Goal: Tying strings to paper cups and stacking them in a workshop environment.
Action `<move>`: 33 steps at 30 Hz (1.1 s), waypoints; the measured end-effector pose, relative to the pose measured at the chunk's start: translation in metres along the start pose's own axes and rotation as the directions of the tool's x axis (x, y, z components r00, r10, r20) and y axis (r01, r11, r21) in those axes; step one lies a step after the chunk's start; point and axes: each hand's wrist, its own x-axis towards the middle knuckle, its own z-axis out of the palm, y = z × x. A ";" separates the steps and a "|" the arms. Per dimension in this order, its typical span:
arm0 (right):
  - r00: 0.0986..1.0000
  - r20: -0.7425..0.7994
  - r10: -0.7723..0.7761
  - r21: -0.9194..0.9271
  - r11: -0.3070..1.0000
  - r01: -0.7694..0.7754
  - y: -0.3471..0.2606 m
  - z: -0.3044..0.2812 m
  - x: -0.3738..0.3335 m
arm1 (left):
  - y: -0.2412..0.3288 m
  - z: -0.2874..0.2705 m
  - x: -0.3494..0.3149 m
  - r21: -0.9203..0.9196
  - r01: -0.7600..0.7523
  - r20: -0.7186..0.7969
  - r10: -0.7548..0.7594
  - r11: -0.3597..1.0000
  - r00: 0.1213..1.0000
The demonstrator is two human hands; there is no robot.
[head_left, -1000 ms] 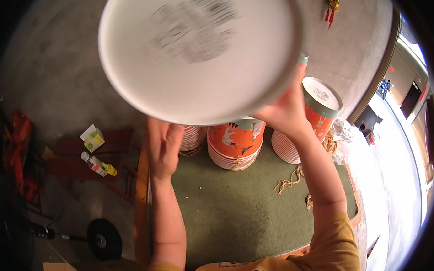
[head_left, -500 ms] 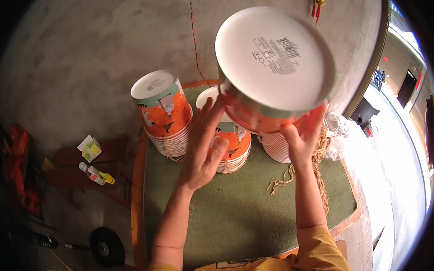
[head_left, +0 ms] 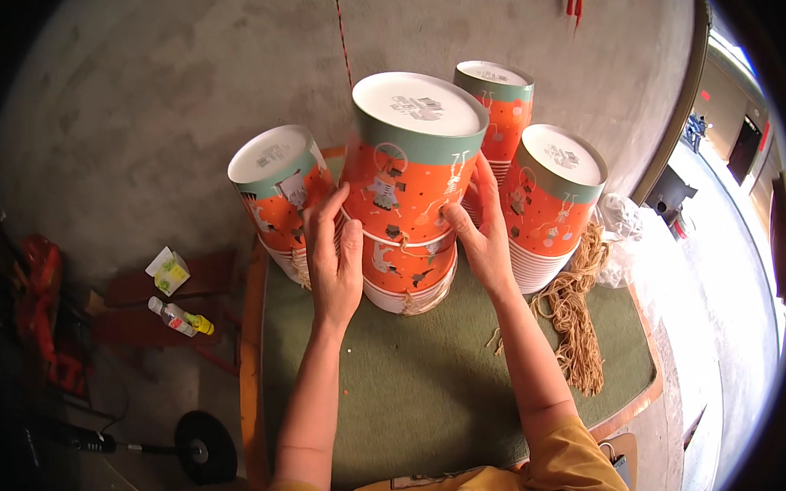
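Note:
Between my two hands is an upside-down orange bucket (head_left: 408, 189) with a green band, printed figures and a pale base. It sits over the front middle stack of nested buckets (head_left: 403, 275), its rim around the top of that stack. My left hand (head_left: 335, 260) presses its left side, the thumb toward me. My right hand (head_left: 483, 234) grips its right side, some fingers hidden behind it. Like stacks stand close by: a left stack (head_left: 274, 198), a right stack (head_left: 551, 197) and a back stack (head_left: 503, 112). Tan cord (head_left: 578, 334) lies bunched near the right stack.
The stacks stand on a green-covered table (head_left: 398, 392) with a wooden edge, close to a grey wall (head_left: 188, 88). Clear plastic wrap (head_left: 619, 238) lies at the table's right. At the left, a red bench (head_left: 127, 328) bears a bottle (head_left: 170, 316) and a small carton (head_left: 167, 272).
The bucket has come down and left from above the right stack onto the front middle stack, both hands moving with it. The right and back stacks now show.

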 end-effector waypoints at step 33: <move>0.998 0.030 0.064 -0.019 0.998 -0.063 0.034 -0.003 -0.013 | -0.033 0.032 -0.034 -0.299 0.184 -0.032 -0.203 0.936 0.979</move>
